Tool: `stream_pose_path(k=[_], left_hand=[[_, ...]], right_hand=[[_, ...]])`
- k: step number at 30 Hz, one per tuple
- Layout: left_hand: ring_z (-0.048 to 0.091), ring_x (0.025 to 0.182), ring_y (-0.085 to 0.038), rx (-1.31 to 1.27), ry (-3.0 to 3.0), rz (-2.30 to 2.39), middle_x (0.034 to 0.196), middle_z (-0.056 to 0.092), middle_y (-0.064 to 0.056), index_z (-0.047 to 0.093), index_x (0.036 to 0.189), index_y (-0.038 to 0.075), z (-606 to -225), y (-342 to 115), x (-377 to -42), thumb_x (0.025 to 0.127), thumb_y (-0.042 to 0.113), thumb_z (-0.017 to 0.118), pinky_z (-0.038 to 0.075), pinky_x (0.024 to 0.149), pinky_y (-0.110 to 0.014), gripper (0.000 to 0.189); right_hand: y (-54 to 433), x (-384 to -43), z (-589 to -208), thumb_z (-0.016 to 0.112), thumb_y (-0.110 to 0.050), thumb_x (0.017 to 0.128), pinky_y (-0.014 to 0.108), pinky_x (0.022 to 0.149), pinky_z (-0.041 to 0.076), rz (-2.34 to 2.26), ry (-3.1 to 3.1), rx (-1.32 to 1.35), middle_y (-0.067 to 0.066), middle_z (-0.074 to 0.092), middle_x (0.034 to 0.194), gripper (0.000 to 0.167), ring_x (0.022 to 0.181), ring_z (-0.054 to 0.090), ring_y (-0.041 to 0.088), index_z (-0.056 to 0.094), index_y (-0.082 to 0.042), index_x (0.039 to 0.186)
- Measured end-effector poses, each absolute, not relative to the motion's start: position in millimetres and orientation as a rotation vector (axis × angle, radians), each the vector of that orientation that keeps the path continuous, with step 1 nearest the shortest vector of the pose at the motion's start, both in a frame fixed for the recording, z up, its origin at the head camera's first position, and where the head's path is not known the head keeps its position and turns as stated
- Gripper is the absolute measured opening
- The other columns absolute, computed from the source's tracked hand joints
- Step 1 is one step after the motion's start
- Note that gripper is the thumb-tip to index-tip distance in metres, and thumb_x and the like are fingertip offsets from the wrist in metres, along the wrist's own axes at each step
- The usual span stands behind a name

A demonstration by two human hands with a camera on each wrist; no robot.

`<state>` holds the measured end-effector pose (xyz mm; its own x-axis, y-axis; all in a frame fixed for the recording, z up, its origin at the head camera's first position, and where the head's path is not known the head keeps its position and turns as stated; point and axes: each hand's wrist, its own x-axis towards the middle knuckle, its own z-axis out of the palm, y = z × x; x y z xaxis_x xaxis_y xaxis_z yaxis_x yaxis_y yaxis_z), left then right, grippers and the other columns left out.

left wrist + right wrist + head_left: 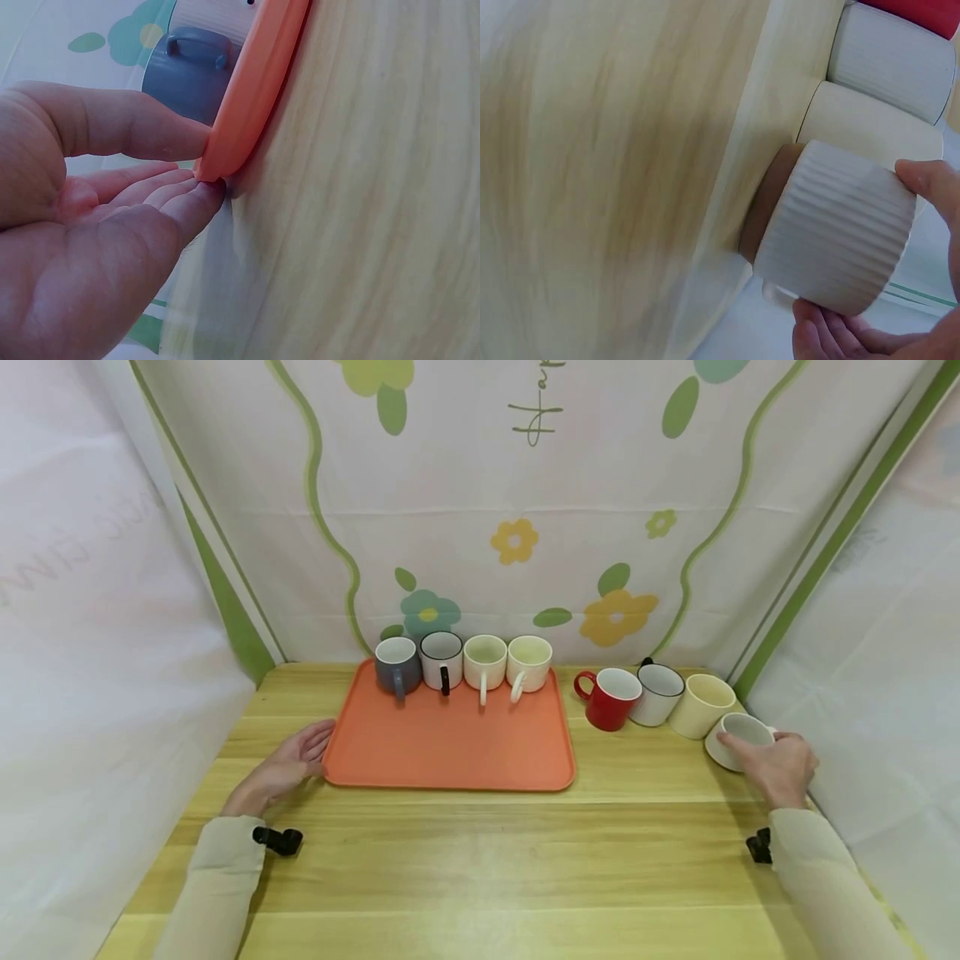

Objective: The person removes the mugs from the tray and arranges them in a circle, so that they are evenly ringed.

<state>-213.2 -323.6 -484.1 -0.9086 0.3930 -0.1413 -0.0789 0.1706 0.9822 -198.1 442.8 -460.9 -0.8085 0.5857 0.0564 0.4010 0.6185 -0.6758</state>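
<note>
My left hand (281,768) is at the left edge of an orange tray (450,739). In the left wrist view its thumb lies on the tray's rim and its fingers curl beneath, pinching the front left corner. At the far right, my right hand (782,770) grips a white ribbed mug (836,225) near its rim, thumb on one side and fingers on the other. This mug has a brown base band (771,201) close to the tabletop, and its handle (777,294) shows below the fingers. A cream mug (699,706) stands right beside it.
Along the tray's back edge stand a grey-blue mug (395,668), a black-rimmed white mug (441,662) and two cream mugs (484,664). Right of the tray are a red mug (606,708) and another black-rimmed mug (654,703). A patterned curtain (450,543) encloses the wooden table (465,868).
</note>
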Motion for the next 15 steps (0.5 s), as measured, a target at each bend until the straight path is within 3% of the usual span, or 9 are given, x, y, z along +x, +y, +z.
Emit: stream_pose_path(k=[4,9,15], left_hand=[[-0.003,0.162,-0.048,0.296,2.084,1.792,0.176,-0.004,-0.026,-0.003,0.168,-0.003,-484.6,-323.5,-214.3,0.089,-0.022,0.052,0.047,0.1,-0.007,0.099],[-0.003,0.162,-0.049,0.293,2.087,1.795,0.176,-0.004,-0.028,-0.004,0.168,-0.004,-485.0,-323.6,-214.6,0.087,-0.023,0.052,0.046,0.101,-0.006,0.099],[-0.003,0.161,-0.049,0.293,2.085,1.8,0.176,-0.005,-0.027,-0.004,0.168,-0.003,-484.8,-324.0,-214.4,0.087,-0.023,0.052,0.046,0.101,-0.006,0.1]], right_hand=[[447.3,-196.9,-448.6,0.075,-0.067,0.084,0.063,0.101,0.041,0.874,-2.679,-0.74,0.043,0.053,0.14,0.107,0.128,0.046,0.06,0.049,0.02,0.142],[442.4,-197.1,-423.5,0.073,-0.062,0.089,0.071,0.112,0.033,0.809,-2.695,-0.558,0.047,0.049,0.144,0.107,0.134,0.044,0.064,0.042,0.023,0.147],[410.3,-201.2,-394.5,0.07,-0.059,0.093,0.069,0.108,0.041,0.839,-2.703,-0.307,0.04,0.055,0.145,0.097,0.133,0.052,0.056,0.045,0.015,0.151]])
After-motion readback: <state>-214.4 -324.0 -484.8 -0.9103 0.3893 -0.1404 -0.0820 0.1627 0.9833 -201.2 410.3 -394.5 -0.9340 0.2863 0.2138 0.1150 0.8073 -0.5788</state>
